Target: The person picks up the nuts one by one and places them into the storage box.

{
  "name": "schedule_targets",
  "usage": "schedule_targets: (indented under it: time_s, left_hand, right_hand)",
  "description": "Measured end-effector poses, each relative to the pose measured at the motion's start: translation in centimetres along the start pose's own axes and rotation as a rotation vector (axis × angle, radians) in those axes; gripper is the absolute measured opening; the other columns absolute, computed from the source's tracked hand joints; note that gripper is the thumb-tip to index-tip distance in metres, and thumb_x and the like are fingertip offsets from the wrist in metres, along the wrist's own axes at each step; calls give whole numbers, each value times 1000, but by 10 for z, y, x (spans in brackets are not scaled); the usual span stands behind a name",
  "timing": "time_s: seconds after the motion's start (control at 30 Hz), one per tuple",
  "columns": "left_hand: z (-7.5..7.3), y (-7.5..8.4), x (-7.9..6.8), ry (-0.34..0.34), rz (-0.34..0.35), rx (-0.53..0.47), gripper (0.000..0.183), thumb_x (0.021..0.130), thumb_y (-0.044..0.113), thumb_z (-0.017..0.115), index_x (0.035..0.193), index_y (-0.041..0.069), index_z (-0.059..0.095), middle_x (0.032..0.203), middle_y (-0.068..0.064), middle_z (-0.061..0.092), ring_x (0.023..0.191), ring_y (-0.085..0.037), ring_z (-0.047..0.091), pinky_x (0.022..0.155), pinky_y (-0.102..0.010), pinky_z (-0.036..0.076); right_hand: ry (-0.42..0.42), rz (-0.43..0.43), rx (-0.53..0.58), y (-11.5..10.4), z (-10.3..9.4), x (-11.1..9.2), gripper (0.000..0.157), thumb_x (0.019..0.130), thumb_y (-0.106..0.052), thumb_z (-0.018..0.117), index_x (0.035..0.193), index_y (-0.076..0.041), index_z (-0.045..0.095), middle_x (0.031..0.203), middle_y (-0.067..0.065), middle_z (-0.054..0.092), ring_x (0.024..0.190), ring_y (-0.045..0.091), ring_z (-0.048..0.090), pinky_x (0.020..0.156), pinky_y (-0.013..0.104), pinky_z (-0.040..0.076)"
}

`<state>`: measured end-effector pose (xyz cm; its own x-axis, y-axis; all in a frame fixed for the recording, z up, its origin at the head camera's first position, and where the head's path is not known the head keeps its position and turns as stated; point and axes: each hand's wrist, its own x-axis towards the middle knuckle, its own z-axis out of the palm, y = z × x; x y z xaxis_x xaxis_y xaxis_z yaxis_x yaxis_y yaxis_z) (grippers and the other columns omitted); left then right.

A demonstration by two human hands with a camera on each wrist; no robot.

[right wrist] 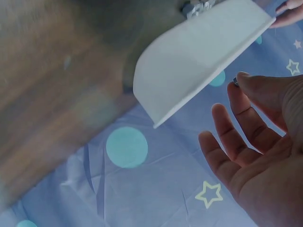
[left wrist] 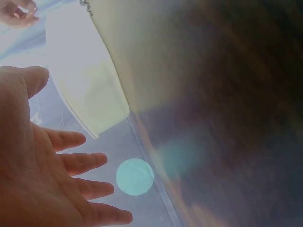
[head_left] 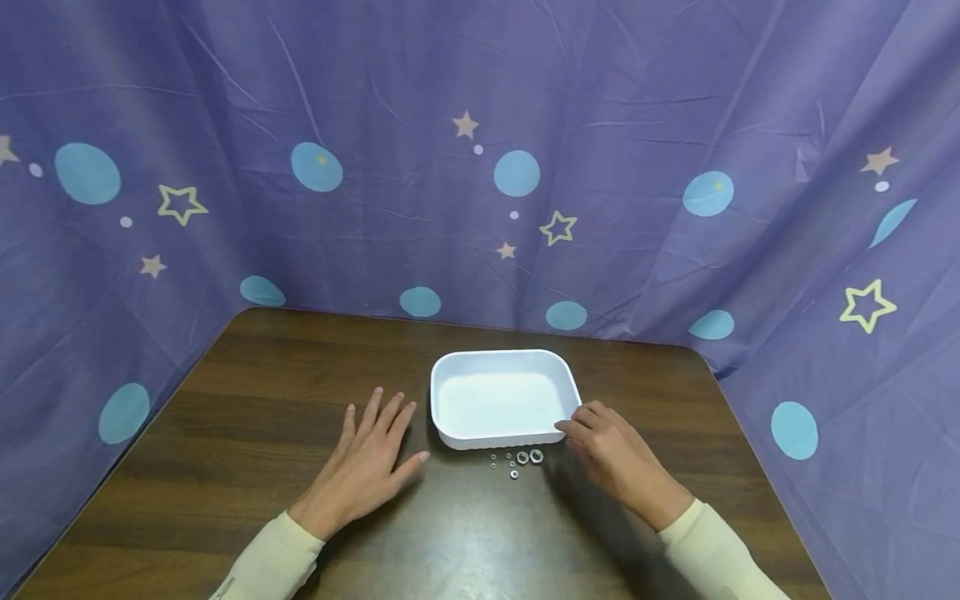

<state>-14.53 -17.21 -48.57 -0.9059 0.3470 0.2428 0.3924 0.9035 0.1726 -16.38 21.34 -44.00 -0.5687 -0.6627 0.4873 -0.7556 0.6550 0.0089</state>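
My right hand (head_left: 613,460) is at the near right corner of a white tray (head_left: 501,407). Between thumb and forefinger it pinches a small metal nut (right wrist: 236,82), with the other fingers loosely bent in the right wrist view. In front of the tray several silver hex nuts lie on the wooden table; the two largest, a right one (head_left: 536,457) and a left one (head_left: 522,457), are side by side, with a mid-sized nut (head_left: 513,474) and tiny ones near them. My left hand (head_left: 362,468), fingers spread and straight, is left of the tray and holds nothing.
The brown table (head_left: 247,417) extends to both sides of the tray. A purple curtain (head_left: 420,167) with stars and blue dots hangs behind its far edge and along the sides.
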Motion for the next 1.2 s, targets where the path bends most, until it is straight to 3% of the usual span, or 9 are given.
schedule_targets:
  time_s: [0.37,0.77,1.03,1.2]
  left_hand:
    - [-1,-1,-4,1,-14,12,80,95,62,55,155,11,40,160,-16,34,152,-43,14,109,-76,18]
    - [-2,-1,-7,-8,-19,12,80,96,61,55,155,11,39,162,-15,32,152,-42,14,109,-75,19]
    - [-2,6,-5,-10,-12,4,80,96,62,54,157,13,36,162,-14,31,153,-40,14,111,-73,21]
    - [2,13,-1,-5,17,-1,80,96,62,54,156,12,37,161,-15,34,151,-42,18,109,-74,23]
  right_hand:
    - [47,-3,-19,21,6,20,32,75,4,81,104,-7,76,92,4,70,92,24,61,78,41,51]
    - [22,-5,-15,39,34,41,23,79,3,77,100,-8,76,88,2,68,90,24,59,79,40,50]
    - [-47,24,2,44,57,56,21,80,3,76,98,-8,77,88,2,70,89,23,59,81,39,51]
    - [-103,56,54,47,69,63,21,80,4,75,96,-8,78,84,2,70,85,22,61,76,36,53]
